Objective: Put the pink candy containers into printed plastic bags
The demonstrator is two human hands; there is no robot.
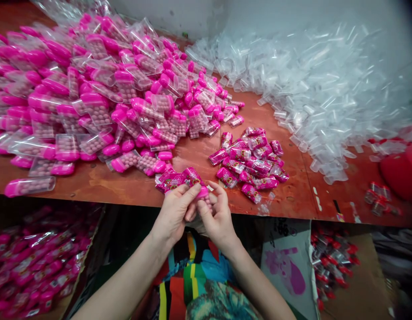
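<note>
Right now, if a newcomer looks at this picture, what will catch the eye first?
First, the big pile of pink-capped containers covering the left of the table, then the heap of clear plastic sleeves at the right. Near the front edge, the left hand and right hand pinch one pink container between them.

Reddish-brown wooden table (292, 200), pale wall (259, 13)

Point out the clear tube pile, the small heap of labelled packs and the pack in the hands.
clear tube pile (326, 84): head view, middle of the pile.
labelled packs (249, 162): head view, centre of the heap.
held pack (189, 177): head view, labelled part that shows.
</note>
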